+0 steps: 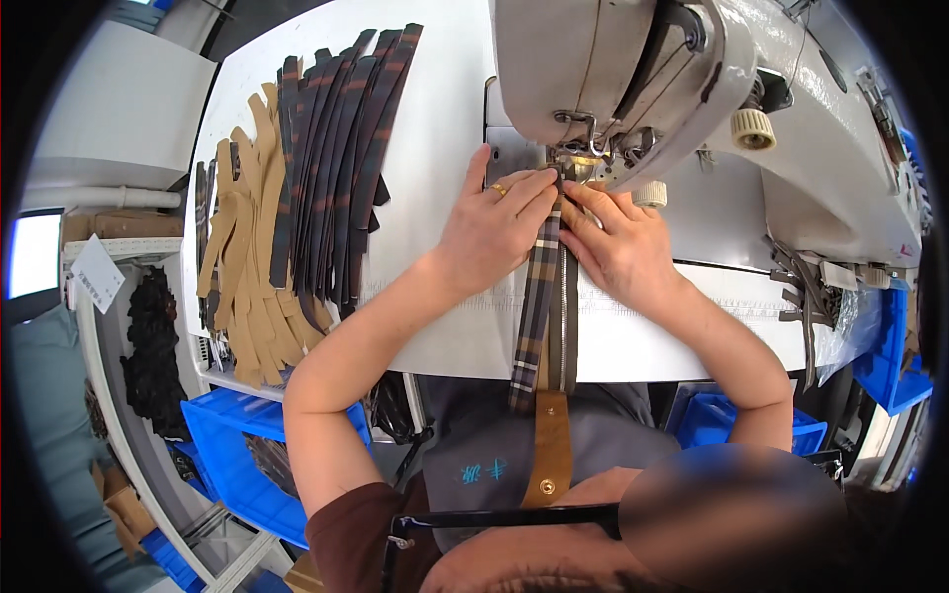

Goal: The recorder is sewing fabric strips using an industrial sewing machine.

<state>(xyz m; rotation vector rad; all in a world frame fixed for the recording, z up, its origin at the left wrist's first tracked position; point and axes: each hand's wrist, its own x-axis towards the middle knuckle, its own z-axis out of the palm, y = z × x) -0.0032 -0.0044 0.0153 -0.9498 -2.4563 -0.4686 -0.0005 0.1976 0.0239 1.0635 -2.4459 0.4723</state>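
Note:
A plaid fabric strip [537, 316] and a dark brown zipper [562, 321] lie side by side under the needle area of a white sewing machine [583, 74]. Their lower ends hang over the table's front edge. My left hand [502, 222] lies on the upper part of the strip, its fingers stretched forward and the thumb spread away. On the other side, my right hand [625, 242] is closed on the zipper's edge, with bent fingertips close to the presser foot. The exact stitching point is hidden behind fingers and machine parts.
Left on the white table [440, 128] lie dark plaid strips [341, 158] and tan strips [247, 257]. Dark zipper pieces [806, 296] sit at the right end near a clear plastic bag [852, 321]. Blue bins [232, 465] stand below the table.

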